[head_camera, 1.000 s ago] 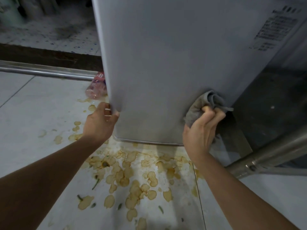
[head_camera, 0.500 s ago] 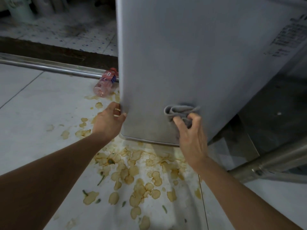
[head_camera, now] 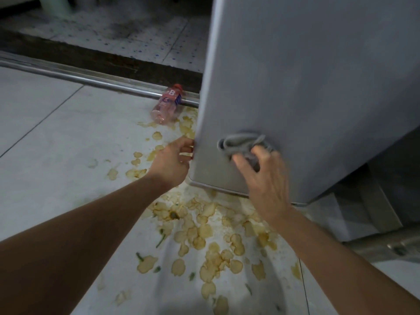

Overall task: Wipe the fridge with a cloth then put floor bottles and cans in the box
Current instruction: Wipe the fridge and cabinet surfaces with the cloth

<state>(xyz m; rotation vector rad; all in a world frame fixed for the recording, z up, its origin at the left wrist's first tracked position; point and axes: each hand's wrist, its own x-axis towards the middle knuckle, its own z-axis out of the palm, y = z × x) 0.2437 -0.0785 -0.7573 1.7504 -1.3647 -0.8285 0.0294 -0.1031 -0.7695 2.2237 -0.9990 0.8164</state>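
Pale floor tiles (head_camera: 68, 137) lie littered with yellowish scraps (head_camera: 204, 235). I see my right hand (head_camera: 263, 178) pressing a bunched grey cloth (head_camera: 241, 143) against the fridge (head_camera: 306, 87), while my left hand (head_camera: 172, 160) grips its lower edge. 1 pink bottle (head_camera: 168, 103) lies beside the fridge.

Yellowish chips (head_camera: 205, 233) and stains litter the tile floor (head_camera: 56, 137); a metal rail (head_camera: 95, 79) crosses it, perhaps a door track.

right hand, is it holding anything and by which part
The right hand presses a bunched grey cloth against the fridge, fingers on the cloth's lower folds.
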